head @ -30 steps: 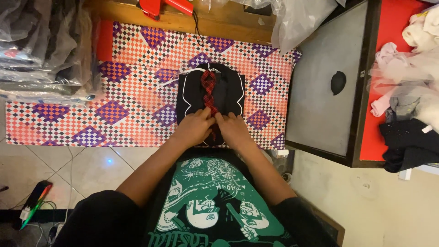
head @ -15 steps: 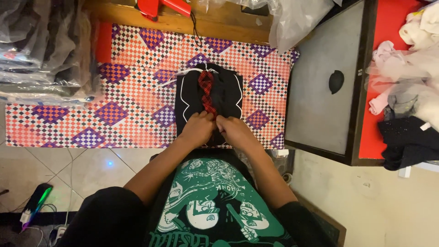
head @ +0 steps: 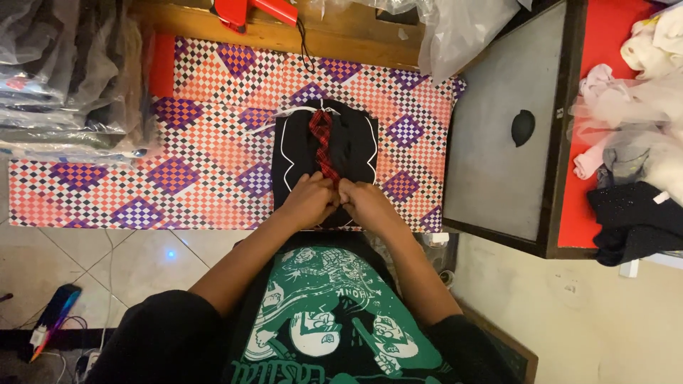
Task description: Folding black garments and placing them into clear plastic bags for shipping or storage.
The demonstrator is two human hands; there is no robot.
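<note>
A small folded black garment (head: 356,146) with white piping and a red plaid tie (head: 322,139) lies on a checkered orange-and-purple cloth (head: 213,156). My left hand (head: 309,200) and my right hand (head: 364,203) rest side by side on the garment's near end, fingers curled and pinching the fabric around the lower end of the tie. The hands hide the garment's bottom edge.
Stacked clear bags of dark clothes (head: 67,78) lie at the left. A red tool (head: 256,10) and a clear plastic bag (head: 462,28) sit at the back. To the right, a grey tabletop (head: 498,171) and a red surface with piled clothes (head: 633,156).
Both hands have drawn slightly closer together and toward me on the garment's near end. The garment stays in place.
</note>
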